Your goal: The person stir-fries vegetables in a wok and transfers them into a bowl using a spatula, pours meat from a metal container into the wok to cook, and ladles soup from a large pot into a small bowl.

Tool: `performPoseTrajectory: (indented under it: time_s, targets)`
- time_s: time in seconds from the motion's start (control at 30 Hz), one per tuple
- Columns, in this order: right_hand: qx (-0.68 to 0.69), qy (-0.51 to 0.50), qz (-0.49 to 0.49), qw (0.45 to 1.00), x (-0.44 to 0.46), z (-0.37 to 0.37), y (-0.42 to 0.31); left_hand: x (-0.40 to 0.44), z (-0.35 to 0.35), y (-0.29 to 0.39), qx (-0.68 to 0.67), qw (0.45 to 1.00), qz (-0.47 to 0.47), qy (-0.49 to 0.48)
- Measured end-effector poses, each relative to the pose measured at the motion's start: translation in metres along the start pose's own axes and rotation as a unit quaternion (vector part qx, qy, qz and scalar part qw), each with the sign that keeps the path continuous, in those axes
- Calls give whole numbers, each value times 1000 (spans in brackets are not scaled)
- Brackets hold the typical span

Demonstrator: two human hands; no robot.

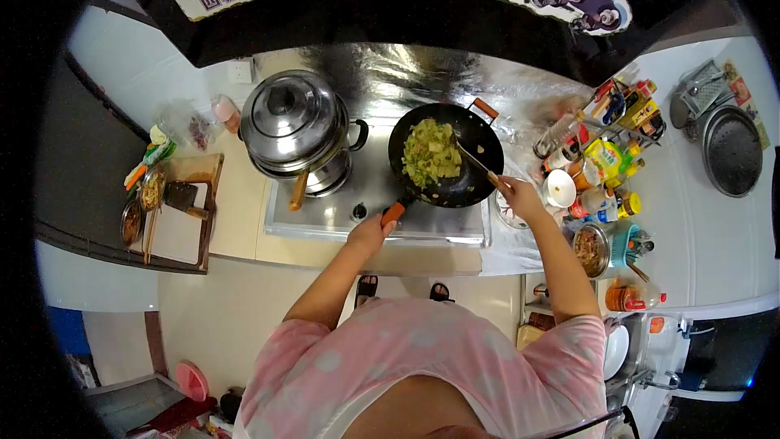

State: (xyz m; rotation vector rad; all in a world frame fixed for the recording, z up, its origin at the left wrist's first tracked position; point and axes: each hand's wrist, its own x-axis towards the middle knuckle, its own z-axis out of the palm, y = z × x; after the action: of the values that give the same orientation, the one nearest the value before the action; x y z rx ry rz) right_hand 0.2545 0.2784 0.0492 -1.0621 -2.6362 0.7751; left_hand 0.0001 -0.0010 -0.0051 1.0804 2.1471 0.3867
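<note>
A black wok point(467, 193) sits on the right side of the stove, with chopped green vegetables point(431, 154) heaped in its left half. My left hand point(371, 234) is closed around the wok's orange-brown handle point(393, 212), which points toward me. Over the wok's right rim, my right hand point(517, 195) grips the wooden end of a spatula point(478, 161). Its thin metal shaft slants up and left to the food; the blade is hard to make out among the vegetables.
Left of the wok stands a lidded steel steamer pot point(284, 126). A cutting board point(177, 232) with a cleaver point(180, 195) lies farther left. Seasoning bottles point(605, 158), a white bowl point(559, 189) and a steel bowl of food point(590, 250) crowd the right counter. The range hood point(390, 20) overhangs the stove.
</note>
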Motion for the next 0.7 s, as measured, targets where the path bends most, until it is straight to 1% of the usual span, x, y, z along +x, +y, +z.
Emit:
performPoseTrajectory:
  time_s: [0.07, 0.17, 0.2, 0.3, 0.33, 0.37, 0.4, 0.43, 0.47, 0.5, 0.53, 0.57, 0.6, 0.7]
  targets:
    - [-48, 24, -71, 996, -25, -24, -28, 3, 0, 0, -1, 1000, -8, -3]
    - [-96, 25, -79, 992, -51, -57, -59, 1, -4, 2, 6, 1000, -9, -8]
    - [-97, 33, -78, 992, -51, -65, -60, 2, -3, 1, 7, 1000, -10, -4]
    - [-75, -17, 17, 997, -31, -92, -74, 5, 4, -3, 3, 1000, -6, 8]
    - [-61, 12, 6, 998, -16, -91, -60, 5, 4, -3, -2, 1000, -2, 16]
    - [-80, 34, -16, 996, 8, -84, -33, 4, 4, -4, -6, 1000, 2, 24]
    - [-69, -8, 40, 997, 24, -92, -36, 4, 4, -4, -11, 1000, 5, 20]
    - [-28, -27, 55, 998, 45, -89, -22, 4, 3, -4, -16, 1000, 7, 16]
    - [-43, -54, 46, 997, 76, -78, 9, 3, 2, -5, -21, 1000, 9, 12]
    - [-43, -81, 60, 994, 89, -75, 13, 2, 0, -1, -12, 1000, 1, 8]
    - [-43, -109, 74, 990, 95, -79, -2, 0, -2, 5, -3, 1000, -8, 5]
    - [-27, -138, 111, 984, 102, -82, -18, -3, -5, 7, 6, 1000, -18, 1]
    - [-12, -168, 146, 975, 103, -88, -47, 4, 2, -3, 0, 1000, 8, 8]
    - [0, -198, 85, 976, 99, -80, -88, 0, -3, 1, 8, 1000, -6, 6]
